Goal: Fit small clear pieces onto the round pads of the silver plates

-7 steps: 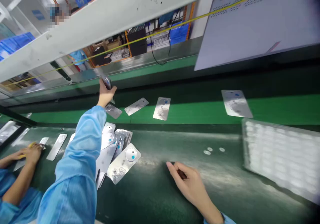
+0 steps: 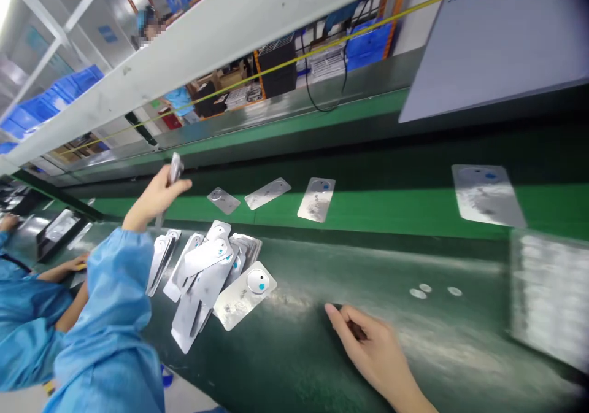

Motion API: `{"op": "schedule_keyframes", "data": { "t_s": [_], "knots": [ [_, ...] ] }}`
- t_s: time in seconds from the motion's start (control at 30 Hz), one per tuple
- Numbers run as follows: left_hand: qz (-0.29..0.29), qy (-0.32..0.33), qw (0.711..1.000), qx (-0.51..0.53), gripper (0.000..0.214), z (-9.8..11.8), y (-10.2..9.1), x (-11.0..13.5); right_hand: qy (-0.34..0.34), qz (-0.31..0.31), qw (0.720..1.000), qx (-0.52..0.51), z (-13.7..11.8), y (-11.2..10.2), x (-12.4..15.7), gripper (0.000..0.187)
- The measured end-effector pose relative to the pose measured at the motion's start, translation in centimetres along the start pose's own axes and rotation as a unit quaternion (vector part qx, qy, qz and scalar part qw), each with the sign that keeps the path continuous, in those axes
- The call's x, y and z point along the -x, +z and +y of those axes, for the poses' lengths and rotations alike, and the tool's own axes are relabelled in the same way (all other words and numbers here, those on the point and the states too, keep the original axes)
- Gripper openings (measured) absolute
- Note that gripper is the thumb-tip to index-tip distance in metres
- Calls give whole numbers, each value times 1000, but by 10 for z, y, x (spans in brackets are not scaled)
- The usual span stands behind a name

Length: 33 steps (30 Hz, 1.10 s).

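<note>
Projecting at far left, the silvery piece (image 2: pixel 175 169) gripped by the left hand (image 2: pixel 155 198) could be dropped if hold is slackened; whether the curled right hand (image 2: pixel 372 344) is empty cannot be told.

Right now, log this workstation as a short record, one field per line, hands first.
Left hand: raised, gripping a silvery piece
Right hand: fingers curled, low over the dark green worktop; whether it holds anything is unclear
Pile: overlapping silvery plates, some with blue dots
Green strip: four separate plates, spaced apart
Small discs: three, pale, beyond the right hand
Right edge: clear tray with white contents, blurred
Far left: another person's blue sleeve
</note>
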State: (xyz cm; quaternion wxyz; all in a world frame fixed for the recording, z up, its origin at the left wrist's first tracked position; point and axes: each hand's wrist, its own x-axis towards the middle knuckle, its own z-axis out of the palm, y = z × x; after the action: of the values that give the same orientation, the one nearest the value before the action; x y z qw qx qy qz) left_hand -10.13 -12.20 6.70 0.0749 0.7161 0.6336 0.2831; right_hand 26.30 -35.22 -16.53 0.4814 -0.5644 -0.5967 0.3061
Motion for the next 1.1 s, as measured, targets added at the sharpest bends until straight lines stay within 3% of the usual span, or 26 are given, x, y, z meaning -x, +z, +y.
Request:
{"op": "schedule_keyframes", "data": {
  "t_s": [0.07,0.1,0.2,0.3,0.47,0.7,0.87,0.97,1.1],
  "knots": [
    [-82,-56,993,-68,50,-18,-5,50,4,-8,1000,-1,1,0,2,60],
    [-94,-94,987,-91,50,-28,1,73,10,-13,1000,-4,2,0,3,60],
    [-85,-160,978,-108,46,-56,34,123,40,-21,999,-25,5,-1,5,59],
    [-60,-180,976,-103,42,-72,62,148,63,-16,997,-48,5,-3,6,59],
    [-20,-128,989,-73,40,-59,70,160,68,1,996,-56,8,-1,5,60],
    [-38,1,998,-40,48,-34,93,160,60,-6,998,-29,15,2,5,61],
    [-22,30,998,-47,52,-38,109,160,69,-4,997,-26,10,4,8,63],
    [-8,25,998,-57,69,-44,116,159,75,-9,997,-26,10,1,3,62],
    [2,-21,998,-60,86,-50,124,160,44,-43,997,45,-4,-2,-35,50]
  ]
}}
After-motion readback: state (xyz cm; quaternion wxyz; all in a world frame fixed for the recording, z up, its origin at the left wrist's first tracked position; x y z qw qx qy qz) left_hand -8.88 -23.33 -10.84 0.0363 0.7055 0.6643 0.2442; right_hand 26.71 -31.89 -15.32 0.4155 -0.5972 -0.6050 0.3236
